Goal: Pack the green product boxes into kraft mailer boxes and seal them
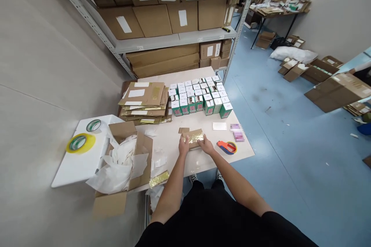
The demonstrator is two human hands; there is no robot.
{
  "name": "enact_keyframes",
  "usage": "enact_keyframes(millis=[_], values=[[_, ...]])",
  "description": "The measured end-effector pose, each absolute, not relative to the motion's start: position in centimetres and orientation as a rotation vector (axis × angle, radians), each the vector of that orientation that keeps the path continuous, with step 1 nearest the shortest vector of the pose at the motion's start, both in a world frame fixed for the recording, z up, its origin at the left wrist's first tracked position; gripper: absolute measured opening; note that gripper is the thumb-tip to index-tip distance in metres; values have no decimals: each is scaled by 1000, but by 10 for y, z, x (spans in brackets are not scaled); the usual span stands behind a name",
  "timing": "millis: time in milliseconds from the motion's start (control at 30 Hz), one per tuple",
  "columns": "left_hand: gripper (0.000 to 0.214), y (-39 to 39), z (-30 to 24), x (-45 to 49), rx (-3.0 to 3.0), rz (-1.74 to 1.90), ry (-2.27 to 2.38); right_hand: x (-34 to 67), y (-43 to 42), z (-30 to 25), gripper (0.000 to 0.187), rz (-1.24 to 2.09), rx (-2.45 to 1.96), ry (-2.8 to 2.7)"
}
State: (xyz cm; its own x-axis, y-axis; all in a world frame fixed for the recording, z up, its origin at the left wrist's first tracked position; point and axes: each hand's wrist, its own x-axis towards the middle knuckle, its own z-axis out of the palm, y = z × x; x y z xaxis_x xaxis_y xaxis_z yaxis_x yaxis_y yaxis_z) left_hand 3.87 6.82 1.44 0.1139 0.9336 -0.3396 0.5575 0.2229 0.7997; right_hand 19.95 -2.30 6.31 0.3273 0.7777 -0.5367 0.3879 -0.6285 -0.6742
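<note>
Both my hands press on a small flat cardboard piece (193, 136) covered with shiny gold tape, lying on the pale table (174, 154). My left hand (183, 148) grips its left edge with fingers curled over it. My right hand (206, 145) holds its right edge the same way. A red and blue tape dispenser (227, 147) lies just right of my right hand. Behind the piece stand several green and white small boxes (199, 98) in rows.
A stack of flattened cardboard (145, 102) lies at the table's back left. An open carton of white wrapping (124, 162) sits on the left, beside a white board with two tape rolls (81, 142). Shelving with cartons (162, 19) stands behind. Loose boxes (333, 88) litter the blue floor.
</note>
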Motion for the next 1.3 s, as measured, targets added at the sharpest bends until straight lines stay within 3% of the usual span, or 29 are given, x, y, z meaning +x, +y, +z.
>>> enact_keyframes(millis=[167,300,667,933,1300], values=[[68,71,11,34,1411,520,1520,202,-21,57,66,1179,-2132,-908],[62,73,14,29,1402,589,1298,198,-14,58,68,1068,-2213,-775],[14,75,23,30,1379,731,1133,193,-15,65,50,844,-2214,-633],[33,61,4,64,1406,546,1316,240,-14,51,67,919,-1956,-711],[34,70,9,157,1649,385,1223,353,-9,13,63,1015,-1875,-333]])
